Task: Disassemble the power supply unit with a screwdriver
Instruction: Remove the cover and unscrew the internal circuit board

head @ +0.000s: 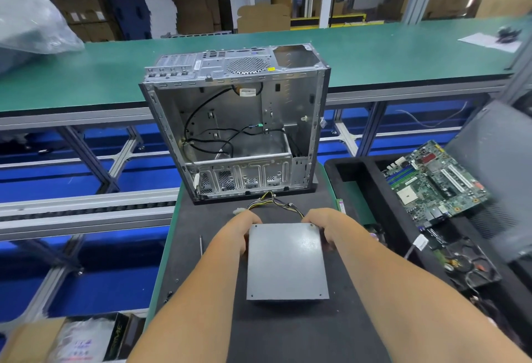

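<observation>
The grey power supply unit [286, 262] lies flat on the dark mat [201, 276] in front of me, its plain cover facing up. A bundle of yellow and black wires [273, 204] leaves its far end. My left hand [240, 231] grips the unit's far left corner and my right hand [328, 226] grips the far right corner, fingers curled over the sides. A thin metal shaft, perhaps the screwdriver [200, 244], lies on the mat left of the unit; its handle is not visible.
An emptied computer case [236, 120] stands upright beyond the unit, its open side toward me. A black tray [354, 178] at right holds a motherboard [434, 181] and a fan [472, 264]. A green conveyor table [374, 51] runs behind. Boxes [72, 339] sit lower left.
</observation>
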Available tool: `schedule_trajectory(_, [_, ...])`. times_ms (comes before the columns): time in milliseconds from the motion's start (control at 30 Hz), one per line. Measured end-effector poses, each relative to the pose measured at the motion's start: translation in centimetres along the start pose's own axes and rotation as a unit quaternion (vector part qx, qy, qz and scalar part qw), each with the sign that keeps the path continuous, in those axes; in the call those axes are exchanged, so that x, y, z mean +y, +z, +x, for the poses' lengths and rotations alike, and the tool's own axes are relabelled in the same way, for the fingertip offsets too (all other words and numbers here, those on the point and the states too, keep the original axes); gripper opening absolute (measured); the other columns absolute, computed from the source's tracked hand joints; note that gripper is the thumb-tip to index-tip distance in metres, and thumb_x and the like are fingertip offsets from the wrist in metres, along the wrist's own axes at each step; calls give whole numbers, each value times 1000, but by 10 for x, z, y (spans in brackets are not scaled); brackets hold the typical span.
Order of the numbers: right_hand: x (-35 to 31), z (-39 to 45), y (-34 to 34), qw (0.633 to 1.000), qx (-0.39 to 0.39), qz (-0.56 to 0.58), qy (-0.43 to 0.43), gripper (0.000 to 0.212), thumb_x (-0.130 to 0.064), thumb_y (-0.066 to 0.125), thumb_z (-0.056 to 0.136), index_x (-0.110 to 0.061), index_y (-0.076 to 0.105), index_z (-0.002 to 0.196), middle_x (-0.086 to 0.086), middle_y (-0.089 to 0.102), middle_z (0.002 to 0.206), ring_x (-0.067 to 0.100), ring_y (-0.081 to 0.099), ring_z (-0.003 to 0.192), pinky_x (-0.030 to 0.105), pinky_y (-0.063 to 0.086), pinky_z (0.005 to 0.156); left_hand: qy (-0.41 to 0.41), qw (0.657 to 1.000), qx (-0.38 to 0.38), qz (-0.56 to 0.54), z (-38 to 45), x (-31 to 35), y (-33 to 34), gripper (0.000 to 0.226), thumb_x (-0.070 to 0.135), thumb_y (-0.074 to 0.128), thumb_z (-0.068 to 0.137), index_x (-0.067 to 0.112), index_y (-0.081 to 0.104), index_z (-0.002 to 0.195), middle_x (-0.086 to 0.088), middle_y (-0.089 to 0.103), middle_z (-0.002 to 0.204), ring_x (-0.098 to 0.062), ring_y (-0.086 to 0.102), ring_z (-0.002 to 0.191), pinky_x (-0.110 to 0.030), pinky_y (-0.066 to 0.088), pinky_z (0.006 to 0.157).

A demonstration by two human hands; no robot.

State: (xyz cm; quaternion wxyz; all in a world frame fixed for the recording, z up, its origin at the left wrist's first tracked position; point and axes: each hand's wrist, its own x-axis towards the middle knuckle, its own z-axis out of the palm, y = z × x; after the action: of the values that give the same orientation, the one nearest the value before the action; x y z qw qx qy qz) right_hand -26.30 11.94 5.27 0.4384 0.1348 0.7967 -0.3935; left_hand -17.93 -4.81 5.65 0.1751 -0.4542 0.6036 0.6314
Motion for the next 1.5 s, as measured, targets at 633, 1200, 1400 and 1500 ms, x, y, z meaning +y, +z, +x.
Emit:
schedule_trajectory(633, [5, -6, -2, 999, 10, -13, 30, 31, 0, 59, 76, -6, 53, 46, 6, 55, 47, 22, 52, 51, 29, 46, 60, 5, 1000, -4, 10, -7, -1, -2, 27, -5, 51, 71, 9, 39, 52, -7, 44, 47, -23, 48, 49, -29, 42, 61])
schedule_trajectory(1200, [8, -9, -3, 1000, -4, -2, 21, 41, -2, 62, 73, -8, 59, 32, 5, 61, 49, 22, 59, 65, 30, 52, 75, -20, 999, -32, -28, -8, -7, -9, 47, -3, 50, 73, 8, 43, 28, -5, 46, 37, -22, 53, 34, -25, 49, 53])
schedule_trajectory(1400, [6, -11, -2, 999, 4, -42, 8, 53, -1, 61, 80, -9, 56, 27, 7, 58, 63, 25, 55, 84, 30, 48, 84, -23, 998, -30, -41, -7, -8, -10, 54, -2, 46, 77, 7, 40, 25, -6, 43, 32, -21, 47, 27, -19, 41, 40])
schedule_trajectory(1500, [5, -13, -3, 999, 19, -36, 13, 44, -1, 58, 81, -6, 53, 37, 5, 55, 50, 20, 57, 60, 23, 49, 64, -17, 998, -13, -59, -4, -10, -10, 43, -4, 48, 76, 7, 41, 35, -4, 43, 39, -21, 46, 33, -20, 39, 42])
